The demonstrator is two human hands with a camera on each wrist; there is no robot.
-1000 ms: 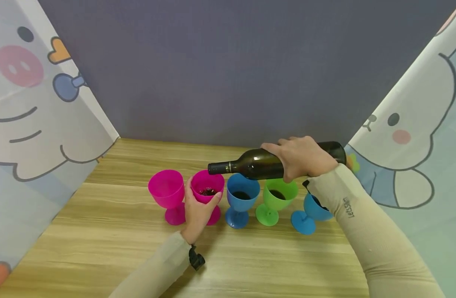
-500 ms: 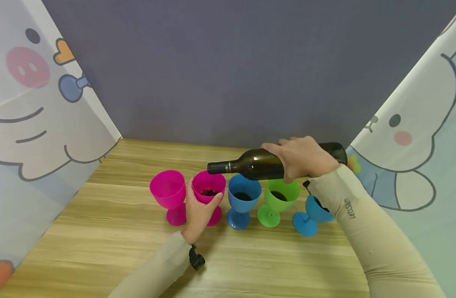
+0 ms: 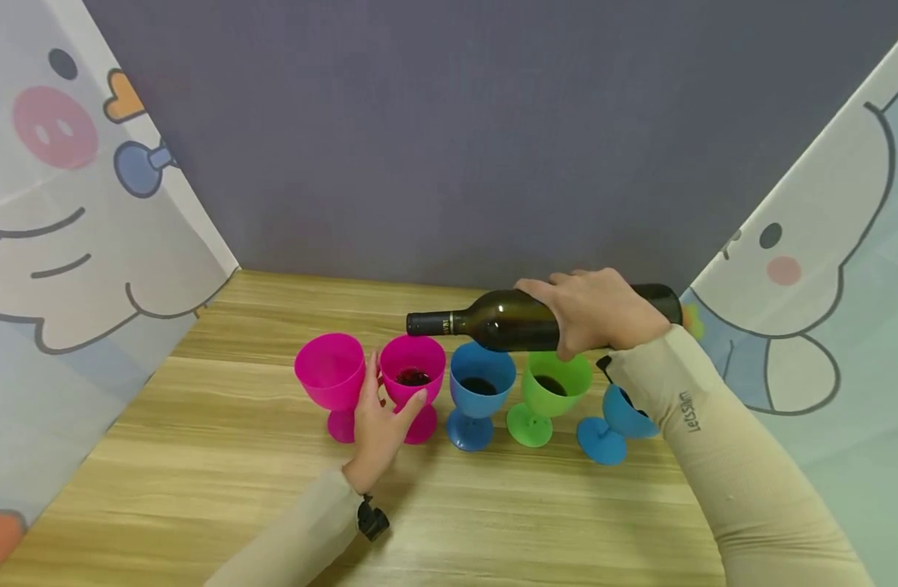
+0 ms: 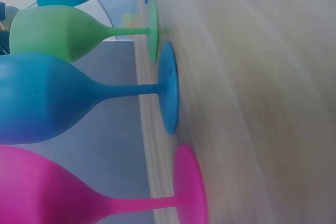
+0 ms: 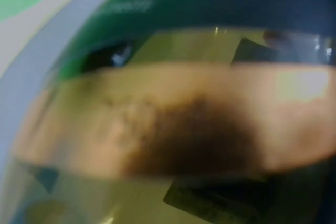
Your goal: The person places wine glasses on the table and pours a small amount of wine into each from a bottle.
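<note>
In the head view my right hand (image 3: 592, 310) grips a dark glass wine bottle (image 3: 508, 322) from above. The bottle lies nearly level, its black neck (image 3: 429, 324) above the far rim of a pink goblet (image 3: 412, 350) with some dark liquid inside. My left hand (image 3: 379, 432) is at that goblet's near left side, fingers extended and spread, the thumb close to the bowl; whether it touches cannot be told. Another pink goblet (image 3: 329, 367), with no liquid visible, stands just left. The left wrist view shows the pink goblet (image 4: 52, 187) upright; the right wrist view is blurred glass.
To the right stand a blue goblet (image 3: 482, 403), a green goblet (image 3: 548, 406) and another blue goblet (image 3: 625, 420), each with dark liquid. My right sleeve partly covers the last one. A grey panel (image 3: 449, 163) rises behind the wooden table (image 3: 508, 514).
My left hand has loosened from around the pink goblet and drawn slightly left and towards me. The bottle's neck has lifted slightly; my right hand still holds it in nearly the same place.
</note>
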